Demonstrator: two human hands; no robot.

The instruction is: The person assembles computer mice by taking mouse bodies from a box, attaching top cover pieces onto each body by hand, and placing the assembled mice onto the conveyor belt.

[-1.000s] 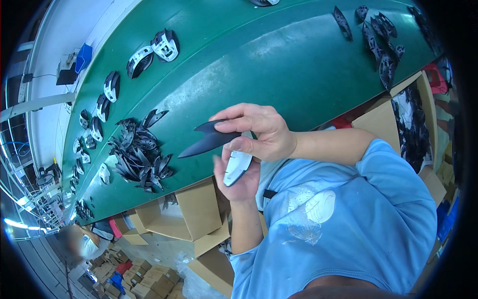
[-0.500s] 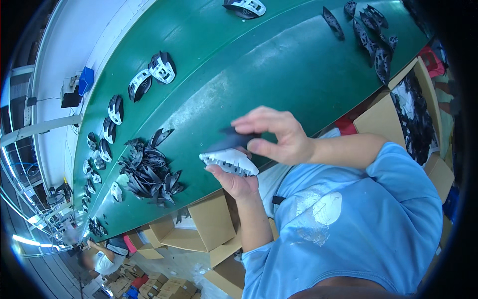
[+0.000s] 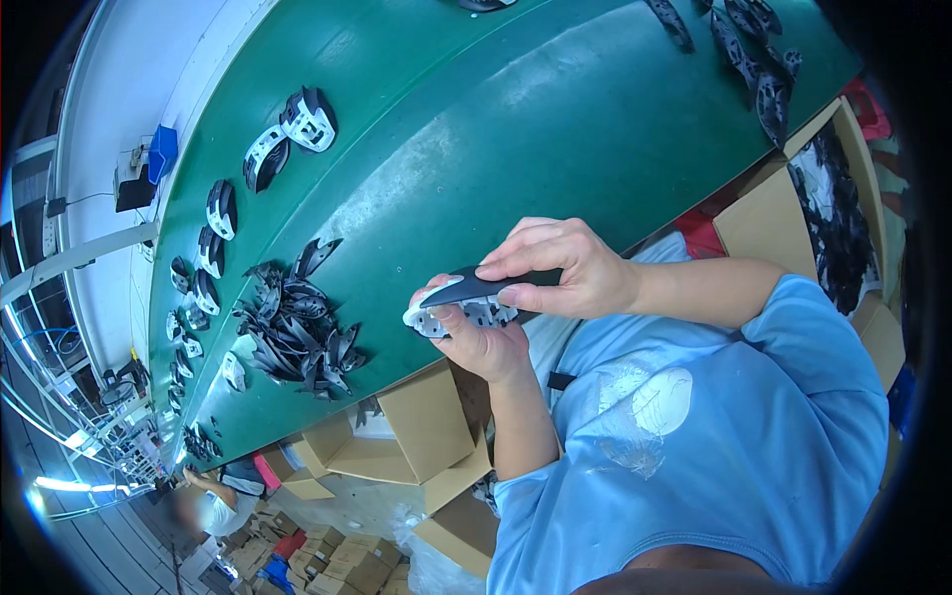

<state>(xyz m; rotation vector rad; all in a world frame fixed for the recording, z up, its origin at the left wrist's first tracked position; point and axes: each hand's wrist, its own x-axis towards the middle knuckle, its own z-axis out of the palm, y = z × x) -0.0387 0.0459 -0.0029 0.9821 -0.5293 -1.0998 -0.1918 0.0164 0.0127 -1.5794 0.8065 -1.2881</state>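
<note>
White perforated plastic shoe part [image 3: 458, 317] sits in left hand [image 3: 486, 347], fingers curled under it, w/ a dark pointed flat insert piece [image 3: 474, 288] laid on top. Right hand [image 3: 565, 270] pinches that dark piece, thumb below, fingers over. Both held just above the green belt [image 3: 476, 149] edge. Risk: pieces misalign or slip if the pinch loosens; could drop toward the cardboard boxes [image 3: 426, 421] below left hand.

Left hand [image 3: 486, 347] raised palm-up on a bent, bare forearm, fingers curled closed. Right hand [image 3: 560, 270] reaching across from a blue-sleeved arm, fingertips [image 3: 496, 270] pinched together just above the left.
</note>
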